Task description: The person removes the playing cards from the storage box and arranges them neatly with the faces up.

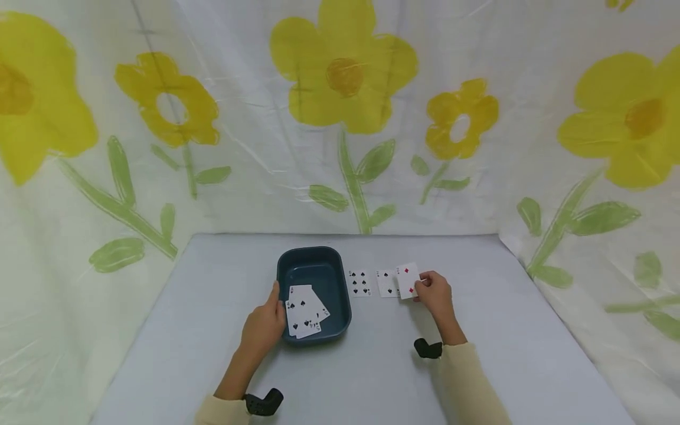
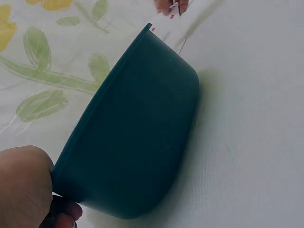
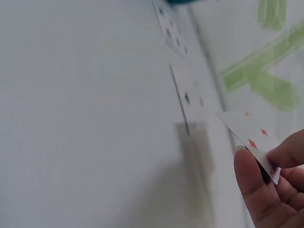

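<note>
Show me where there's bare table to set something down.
Bare table lies between the forearms, on the near side of the tray; also left of the left hand and right of the right hand. It's crowded between tray and right hand: two face-up black cards, plus the held red card.

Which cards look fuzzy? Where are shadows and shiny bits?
Right wrist view: the spade cards on the table look blurry, the held diamond card sharper, and a soft shadow darkens the table; left wrist view: a shadow lies beside the teal bin; head view: faint glare streaks the flowered sheet.
</note>
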The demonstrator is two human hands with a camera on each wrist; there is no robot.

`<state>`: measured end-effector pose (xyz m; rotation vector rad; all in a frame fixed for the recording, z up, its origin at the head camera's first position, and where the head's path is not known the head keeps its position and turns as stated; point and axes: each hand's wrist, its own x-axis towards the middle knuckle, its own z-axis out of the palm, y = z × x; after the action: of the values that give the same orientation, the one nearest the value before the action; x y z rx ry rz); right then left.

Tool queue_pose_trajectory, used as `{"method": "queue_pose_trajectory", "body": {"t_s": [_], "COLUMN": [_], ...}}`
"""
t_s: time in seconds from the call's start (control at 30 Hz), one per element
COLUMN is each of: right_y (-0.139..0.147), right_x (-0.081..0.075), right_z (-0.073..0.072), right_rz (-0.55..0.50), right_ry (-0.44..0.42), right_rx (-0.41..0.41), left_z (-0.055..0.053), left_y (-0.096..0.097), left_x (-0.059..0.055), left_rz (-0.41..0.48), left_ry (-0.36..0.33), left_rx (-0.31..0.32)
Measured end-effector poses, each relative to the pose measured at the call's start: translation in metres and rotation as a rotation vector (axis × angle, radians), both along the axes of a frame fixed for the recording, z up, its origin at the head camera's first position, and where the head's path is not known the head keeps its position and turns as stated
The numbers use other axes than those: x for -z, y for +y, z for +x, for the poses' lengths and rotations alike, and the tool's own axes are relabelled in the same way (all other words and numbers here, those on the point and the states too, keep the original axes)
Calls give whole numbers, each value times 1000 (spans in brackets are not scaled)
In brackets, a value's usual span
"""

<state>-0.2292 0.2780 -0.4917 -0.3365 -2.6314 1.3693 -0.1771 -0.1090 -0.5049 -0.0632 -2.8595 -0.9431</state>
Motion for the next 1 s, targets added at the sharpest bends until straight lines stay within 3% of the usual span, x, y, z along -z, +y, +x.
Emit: {"method": "queue_pose_trajectory", "body": {"t_s": [0.2, 0.57, 1.0], "right_y": [26, 32, 34], "right_x": [13, 32, 24], "right_z": [-2, -11, -22], "right_rz": [106, 234, 345], "right_ry": [-49, 7, -198], "right_rx": [82, 130, 10], "left_z": [-2, 2, 3], "left_y": [0, -1, -2], "left_x": [-1, -3, -1], "left_rz": [3, 2, -1], "left_ry": [-34, -58, -23], "left_rx": [13, -11, -8]}}
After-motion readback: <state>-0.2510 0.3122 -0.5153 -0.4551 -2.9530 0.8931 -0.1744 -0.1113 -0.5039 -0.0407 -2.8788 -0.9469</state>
